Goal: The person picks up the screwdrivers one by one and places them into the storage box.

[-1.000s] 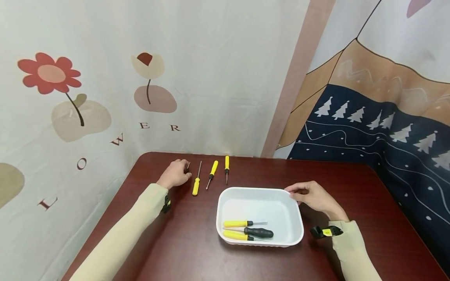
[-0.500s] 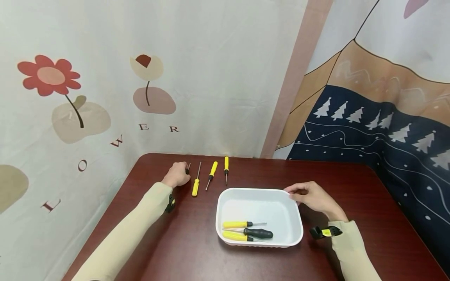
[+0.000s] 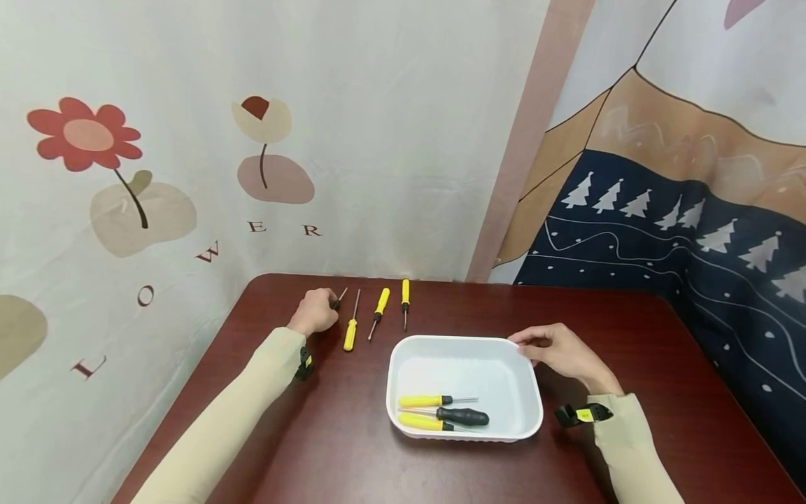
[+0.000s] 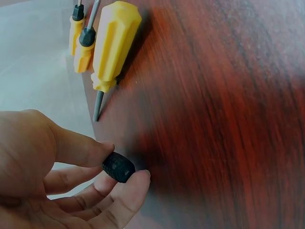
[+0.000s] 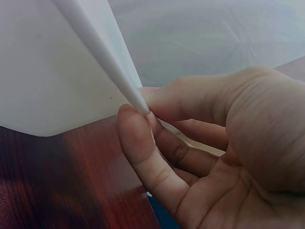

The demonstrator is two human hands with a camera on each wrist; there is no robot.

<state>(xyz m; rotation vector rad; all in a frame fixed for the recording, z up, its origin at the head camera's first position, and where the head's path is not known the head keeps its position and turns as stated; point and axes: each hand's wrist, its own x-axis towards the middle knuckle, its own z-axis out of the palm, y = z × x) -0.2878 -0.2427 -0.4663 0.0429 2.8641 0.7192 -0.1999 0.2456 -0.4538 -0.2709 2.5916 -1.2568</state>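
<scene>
1 dark-handled screwdriver, fingertip-pinched by my left hand, near the table's far-left corner, could slip; my right hand, pinching the tray's far-right corner, might tug it askew.

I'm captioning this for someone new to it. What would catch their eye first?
Probably the white tray low in the middle of the head view, holding three screwdrivers, its far right corner pinched by the right hand. Next, the left hand at the far left of the table, gripping a dark-handled screwdriver beside three yellow-handled screwdrivers. Behind, the red flower at upper left stands out on the pale backdrop.
</scene>
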